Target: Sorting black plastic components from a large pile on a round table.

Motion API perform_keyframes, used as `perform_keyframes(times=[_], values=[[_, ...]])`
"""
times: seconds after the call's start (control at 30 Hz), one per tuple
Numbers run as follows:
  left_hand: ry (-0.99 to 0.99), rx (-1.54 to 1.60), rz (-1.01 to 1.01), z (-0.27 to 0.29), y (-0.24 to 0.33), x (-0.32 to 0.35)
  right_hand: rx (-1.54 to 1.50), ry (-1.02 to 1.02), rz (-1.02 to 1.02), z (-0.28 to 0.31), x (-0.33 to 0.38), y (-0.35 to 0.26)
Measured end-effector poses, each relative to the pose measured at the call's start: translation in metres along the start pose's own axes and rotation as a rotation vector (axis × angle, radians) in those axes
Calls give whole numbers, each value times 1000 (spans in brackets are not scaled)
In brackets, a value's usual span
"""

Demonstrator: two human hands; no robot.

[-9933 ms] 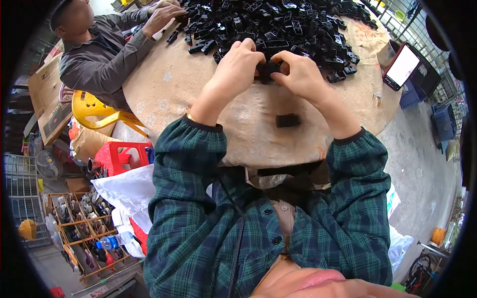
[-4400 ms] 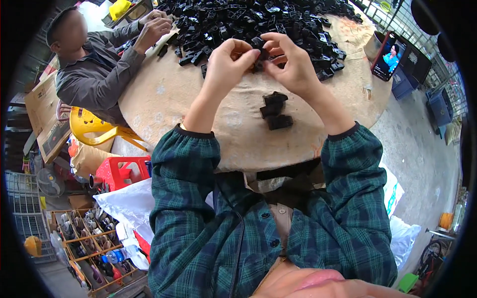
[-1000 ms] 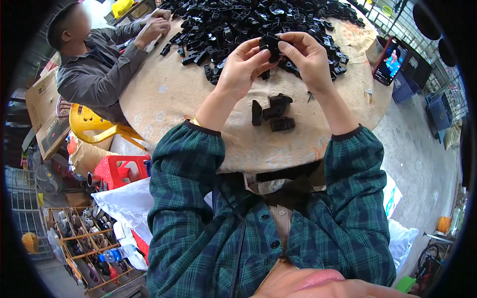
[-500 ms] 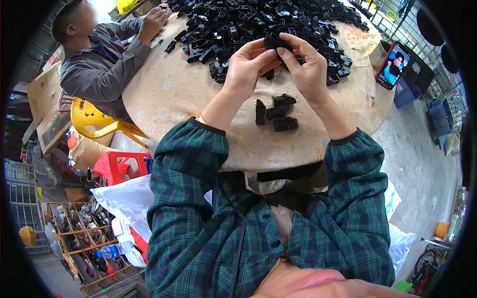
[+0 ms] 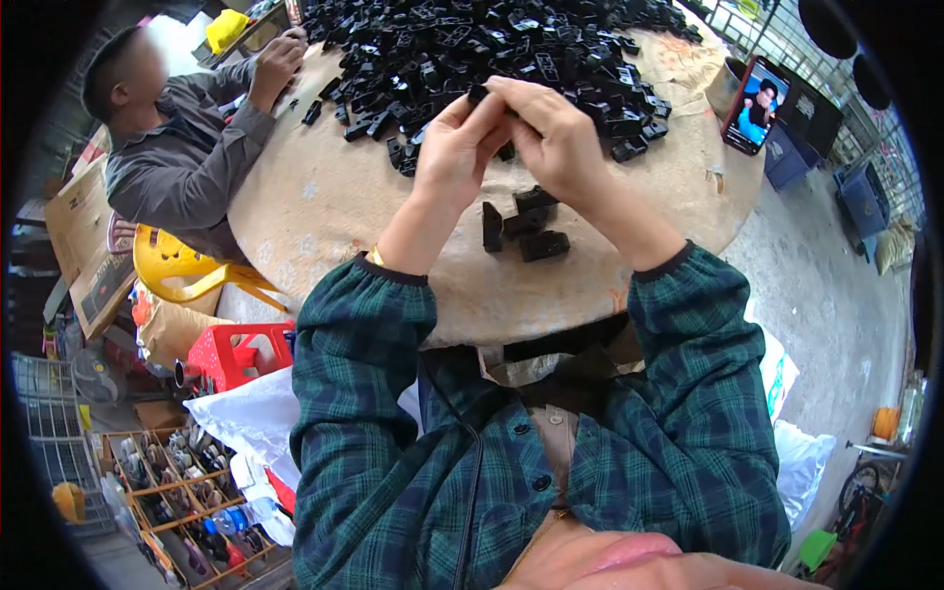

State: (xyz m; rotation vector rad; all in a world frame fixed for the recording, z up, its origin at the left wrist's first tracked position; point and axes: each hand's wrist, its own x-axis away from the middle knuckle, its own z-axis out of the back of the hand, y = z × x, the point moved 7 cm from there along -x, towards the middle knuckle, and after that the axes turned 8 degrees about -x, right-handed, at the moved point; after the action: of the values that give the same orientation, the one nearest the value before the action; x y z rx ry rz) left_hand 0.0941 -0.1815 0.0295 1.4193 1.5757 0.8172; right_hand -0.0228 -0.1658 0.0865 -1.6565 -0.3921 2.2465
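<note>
Both hands meet over the table, at the near edge of the heap. My left hand [image 5: 450, 152] is closed around a small black plastic part [image 5: 478, 93], of which only a dark top corner shows between the fingers. Against that same part, my right hand [image 5: 556, 138] has its fingers pressed together, hiding most of it. Several similar black plastic parts [image 5: 544, 246] lie in a small group on the cloth, just below the hands. Beyond my fingers spreads a big heap of black plastic parts [image 5: 423, 74].
A beige cloth covers the round table [image 5: 324, 236]. At its right edge stands a phone [image 5: 755, 106] with a lit screen. Across on the left, another person [image 5: 187, 147] works with both hands at the table. A yellow chair [image 5: 167, 261] and red stool [image 5: 236, 354] stand at left.
My right hand has turned inward over the left, covering the black plastic part that showed more before. The whole view has shifted slightly, so the table sits further left and up.
</note>
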Motion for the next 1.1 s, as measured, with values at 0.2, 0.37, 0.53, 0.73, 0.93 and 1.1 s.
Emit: perform_keyframes(times=[0.2, 0.37, 0.53, 0.73, 0.93, 1.1], values=[[-72, -110, -107, 0, 24, -1, -153, -60, -88, -3, 2, 6], [-82, -712, -168, 2, 38, -5, -264, 356, -414, 67, -13, 50], [-604, -1353, 56, -41, 3, 27, 75, 263, -456, 102, -4, 96], [-390, -1282, -95, -28, 26, 17, 229, -148, -335, 57, 1, 89], [2, -1558, -397, -3, 50, 8, 405, -303, -67, 29, 2, 66], [-141, -1906, -566, -23, 18, 11, 516, -379, -122, 10, 8, 54]])
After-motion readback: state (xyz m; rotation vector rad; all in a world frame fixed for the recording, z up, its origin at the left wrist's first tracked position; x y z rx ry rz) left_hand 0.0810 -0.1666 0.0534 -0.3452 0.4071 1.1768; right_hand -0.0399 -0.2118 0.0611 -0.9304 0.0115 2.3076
